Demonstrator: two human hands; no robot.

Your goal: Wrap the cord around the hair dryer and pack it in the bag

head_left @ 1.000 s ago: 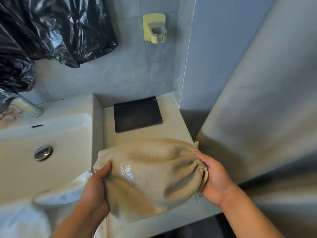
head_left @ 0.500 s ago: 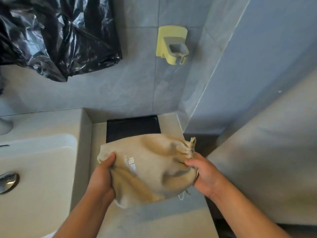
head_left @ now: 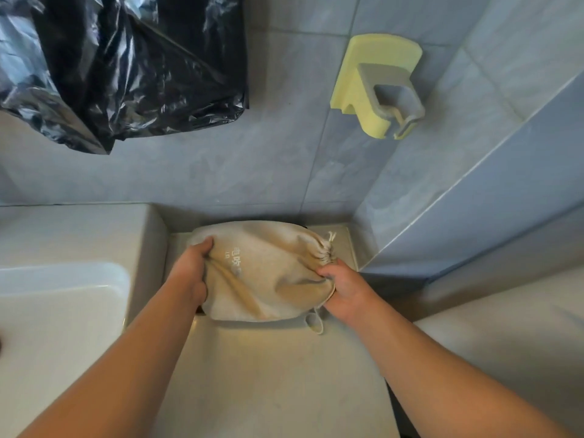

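Bag bulges, mouth cinched, on far worktop; left hand and right hand curl fingers into its ends; packing seemingly done.

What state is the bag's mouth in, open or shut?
Shut: the bag has its mouth cinched into puckers beside the right hand.

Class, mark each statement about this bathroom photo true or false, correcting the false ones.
1. The left hand and the right hand both grip the beige drawstring bag. True.
2. The bag's mouth gapes open. False: it is gathered shut, near the right hand.
3. The yellow wall holder carries a hair dryer. False: it is empty.
4. Black plastic hangs at upper left. True.
5. The bag sits in the sink. False: it is at the counter beside it.
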